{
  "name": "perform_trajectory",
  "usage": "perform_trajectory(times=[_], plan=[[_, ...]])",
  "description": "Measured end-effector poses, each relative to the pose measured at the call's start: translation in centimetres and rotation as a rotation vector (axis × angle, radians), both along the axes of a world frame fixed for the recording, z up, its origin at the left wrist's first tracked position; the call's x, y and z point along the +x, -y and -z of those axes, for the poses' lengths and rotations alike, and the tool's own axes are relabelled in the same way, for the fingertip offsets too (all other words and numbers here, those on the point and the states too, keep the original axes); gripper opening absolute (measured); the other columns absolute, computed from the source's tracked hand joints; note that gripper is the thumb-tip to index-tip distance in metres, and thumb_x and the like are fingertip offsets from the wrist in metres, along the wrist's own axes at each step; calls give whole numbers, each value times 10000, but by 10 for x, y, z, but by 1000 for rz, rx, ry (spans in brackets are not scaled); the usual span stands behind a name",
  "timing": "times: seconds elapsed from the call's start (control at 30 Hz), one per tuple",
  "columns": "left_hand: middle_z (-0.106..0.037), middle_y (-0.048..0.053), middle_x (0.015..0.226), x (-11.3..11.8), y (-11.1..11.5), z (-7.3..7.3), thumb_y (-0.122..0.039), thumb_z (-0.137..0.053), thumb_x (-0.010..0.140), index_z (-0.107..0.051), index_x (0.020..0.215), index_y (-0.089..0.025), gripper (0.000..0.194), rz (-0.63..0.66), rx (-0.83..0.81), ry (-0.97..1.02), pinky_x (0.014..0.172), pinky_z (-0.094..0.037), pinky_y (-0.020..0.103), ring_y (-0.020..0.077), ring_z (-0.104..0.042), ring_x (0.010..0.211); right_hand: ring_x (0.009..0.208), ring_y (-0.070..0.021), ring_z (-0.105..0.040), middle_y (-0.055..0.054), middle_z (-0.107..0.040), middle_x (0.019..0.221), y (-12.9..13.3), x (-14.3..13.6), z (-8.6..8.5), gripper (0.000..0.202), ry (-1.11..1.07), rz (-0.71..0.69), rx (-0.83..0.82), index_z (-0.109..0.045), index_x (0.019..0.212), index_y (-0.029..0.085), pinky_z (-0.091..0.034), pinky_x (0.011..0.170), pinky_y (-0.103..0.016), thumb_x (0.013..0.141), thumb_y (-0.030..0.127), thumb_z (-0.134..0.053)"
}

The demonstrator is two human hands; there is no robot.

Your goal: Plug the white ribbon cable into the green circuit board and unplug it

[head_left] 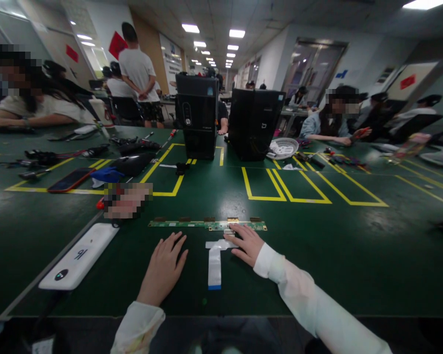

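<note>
A long, narrow green circuit board (184,224) lies crosswise on the green table, with several gold-brown tabs along its far edge. From its near side a white flat ribbon cable (214,265) bends toward me and ends in a blue tip. My right hand (246,242) rests with spread fingers over the board's right half and the cable's upper part; its fingertips touch the board, and it grips nothing visible. To the left of the cable, my left hand (167,265) lies on the table with its fingers apart, just short of the board, holding nothing.
Left of my hands lies a white slab-like device (81,255). Beyond it are a phone (71,180), a blue cloth-like item (107,174) and tools. Two black computer towers (197,115) stand ahead, with a white basket (282,147) beside them. Other people sit around the table.
</note>
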State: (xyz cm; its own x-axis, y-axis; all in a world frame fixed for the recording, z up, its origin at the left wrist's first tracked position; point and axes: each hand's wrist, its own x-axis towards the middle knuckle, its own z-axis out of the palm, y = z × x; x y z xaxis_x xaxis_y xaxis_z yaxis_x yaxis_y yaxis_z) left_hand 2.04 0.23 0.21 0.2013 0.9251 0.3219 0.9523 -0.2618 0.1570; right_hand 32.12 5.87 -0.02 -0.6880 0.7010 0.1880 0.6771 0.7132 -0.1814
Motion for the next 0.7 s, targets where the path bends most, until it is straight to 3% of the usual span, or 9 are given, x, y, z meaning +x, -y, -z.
perform_trajectory(times=[0.13,0.23,0.53,0.7], plan=[[-535,116,1376,1,1,0,-356,-374,949,-532,1307,-173,432,1,2,0,1096,-334,504,272,-446,1312,1370,-295,-327,-124,-361,1492,7,36,1,500,-17,-25,19,-479,1386,283,-290,1089,-566,927,479,-458],[-533,115,1377,1,1,0,-357,-375,950,-528,1311,-169,435,-1,-3,-2,1093,-338,501,276,-449,1309,1359,-286,-350,-115,-371,1489,16,73,3,497,-36,31,55,-482,1385,289,-313,1084,-548,928,483,-452],[-527,128,1381,0,0,2,-372,-370,953,-522,1317,-161,447,13,-3,-2,1088,-342,506,276,-446,1310,1277,-261,-468,-131,-513,1371,46,211,23,476,-123,342,119,-641,1230,228,-400,1048,-483,957,476,-340],[-529,122,1380,0,0,1,-373,-375,950,-518,1322,-168,448,6,-13,8,1095,-333,505,276,-443,1314,1221,-285,-527,-119,-570,1311,54,286,32,530,-142,524,118,-700,1131,237,-450,1013,-494,898,574,-364]])
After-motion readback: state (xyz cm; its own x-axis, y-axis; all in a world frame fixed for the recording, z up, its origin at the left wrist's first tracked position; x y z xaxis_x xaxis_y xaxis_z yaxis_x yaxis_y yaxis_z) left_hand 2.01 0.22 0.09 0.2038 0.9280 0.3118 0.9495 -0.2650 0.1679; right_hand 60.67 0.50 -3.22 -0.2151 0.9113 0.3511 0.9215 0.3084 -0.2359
